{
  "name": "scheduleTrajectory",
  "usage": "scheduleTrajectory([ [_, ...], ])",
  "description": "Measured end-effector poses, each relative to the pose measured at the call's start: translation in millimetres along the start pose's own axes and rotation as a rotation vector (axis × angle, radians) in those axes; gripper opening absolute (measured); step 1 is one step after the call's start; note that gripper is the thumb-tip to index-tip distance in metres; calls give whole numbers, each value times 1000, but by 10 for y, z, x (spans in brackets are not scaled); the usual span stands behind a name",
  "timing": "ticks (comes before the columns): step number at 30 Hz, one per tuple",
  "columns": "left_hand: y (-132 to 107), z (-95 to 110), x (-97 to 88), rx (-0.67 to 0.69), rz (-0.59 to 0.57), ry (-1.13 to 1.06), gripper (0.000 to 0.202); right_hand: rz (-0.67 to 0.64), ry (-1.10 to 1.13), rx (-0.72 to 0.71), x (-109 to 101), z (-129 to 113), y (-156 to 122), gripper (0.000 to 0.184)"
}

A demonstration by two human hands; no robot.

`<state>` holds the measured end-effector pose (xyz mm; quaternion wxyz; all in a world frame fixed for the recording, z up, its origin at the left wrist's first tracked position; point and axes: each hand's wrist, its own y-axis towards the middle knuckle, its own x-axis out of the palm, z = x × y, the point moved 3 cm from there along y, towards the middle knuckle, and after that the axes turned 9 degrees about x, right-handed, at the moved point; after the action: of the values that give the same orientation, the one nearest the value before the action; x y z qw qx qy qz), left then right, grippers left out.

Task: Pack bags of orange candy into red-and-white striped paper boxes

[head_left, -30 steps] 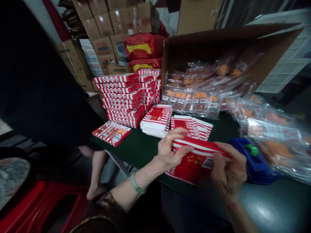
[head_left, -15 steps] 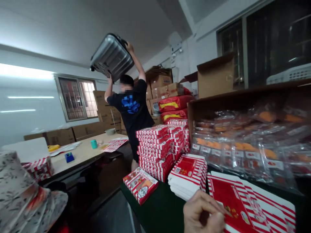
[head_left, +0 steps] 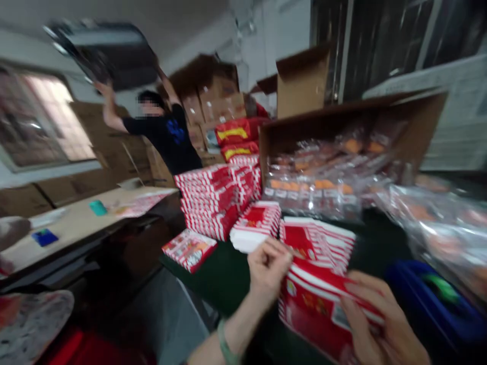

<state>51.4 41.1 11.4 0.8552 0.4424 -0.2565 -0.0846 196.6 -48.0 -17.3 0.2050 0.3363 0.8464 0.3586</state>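
The red-and-white striped carton point(head_left: 315, 314) sits just left of the blue tape dispenser point(head_left: 426, 299), its long axis slanting from upper left to lower right. The left hand point(head_left: 268, 268) pinches its upper-left corner, and the right hand point(head_left: 375, 324) grips its right end.

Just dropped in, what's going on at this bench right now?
The person's left hand and right hand both grip a red-and-white striped cardboard carton over the dark green table. Behind it sit stacks of matching striped boxes and an open brown cardboard box of clear packets. A blue tape dispenser lies to the right. In the background, another person in a black shirt holds a dark suitcase overhead.
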Motion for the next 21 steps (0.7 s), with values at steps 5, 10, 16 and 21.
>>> scheduleTrajectory([
  [5, 31, -8, -18, -54, -51, 35, 28, -149, -91, -71, -226, -322, 297, 12],
  [10, -72, 65, 108, -225, -75, 64, 28, -500, -464, -254, -157, -647, 805, 22],
  [16, -92, 168, 259, -360, -15, 121, 17, -970, -429, -226, 94, -698, 967, 29],
  [21, -80, 198, 337, -357, 101, 81, 27, -930, -512, -266, 29, -704, 903, 32],
])
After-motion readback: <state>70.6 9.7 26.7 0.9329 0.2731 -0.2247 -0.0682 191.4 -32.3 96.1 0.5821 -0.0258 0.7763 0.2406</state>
